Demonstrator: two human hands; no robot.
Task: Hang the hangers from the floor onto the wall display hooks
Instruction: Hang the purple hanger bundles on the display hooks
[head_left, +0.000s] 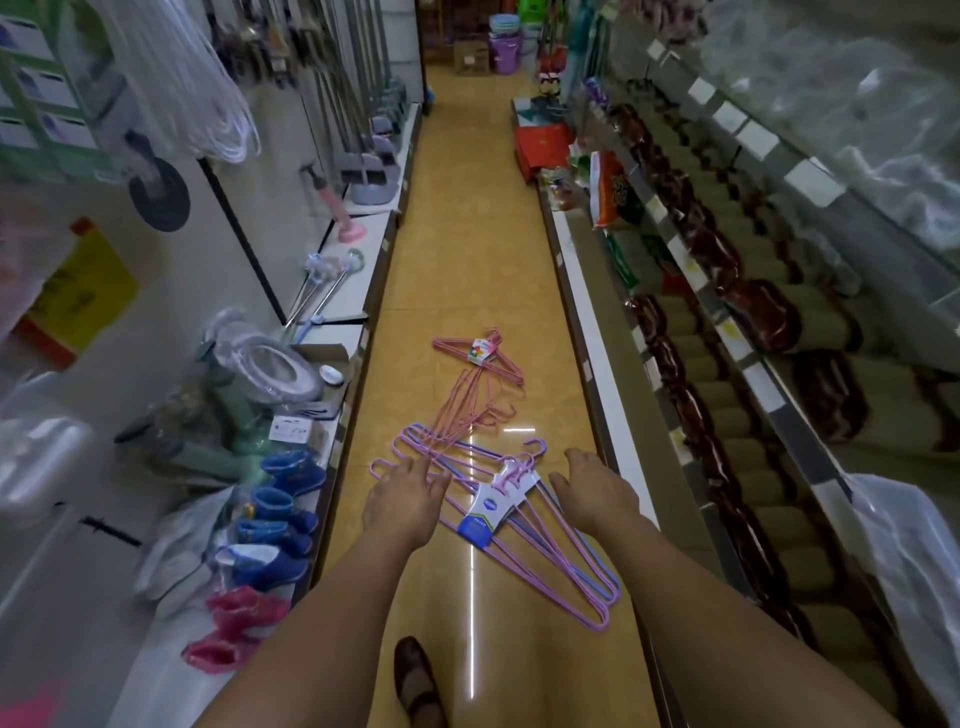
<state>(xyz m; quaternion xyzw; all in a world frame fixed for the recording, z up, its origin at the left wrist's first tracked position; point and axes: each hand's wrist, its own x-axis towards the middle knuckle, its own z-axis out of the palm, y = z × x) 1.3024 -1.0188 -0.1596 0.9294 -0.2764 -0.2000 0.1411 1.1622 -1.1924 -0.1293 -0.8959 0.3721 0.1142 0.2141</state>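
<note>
Several bundles of thin hangers lie on the yellow floor of a shop aisle. The nearest bundle of pink and blue hangers (550, 551) carries white-and-blue labels. A loose pink bundle (470, 402) lies beyond it, and a labelled pink bundle (480, 353) lies farthest away. My left hand (405, 496) reaches down with relaxed fingers over the hooks of purple hangers (410, 447); whether it touches them is unclear. My right hand (592, 486) hovers just right of the nearest bundle, fingers relaxed and holding nothing.
Low white shelves line both sides of the aisle. Blue and pink boots (275, 525) and brushes (327, 291) sit on the left shelf; white hangers (208, 93) hang on the left wall. Packaged goods (727, 322) fill the right racks. My shoe (415, 675) is on the floor.
</note>
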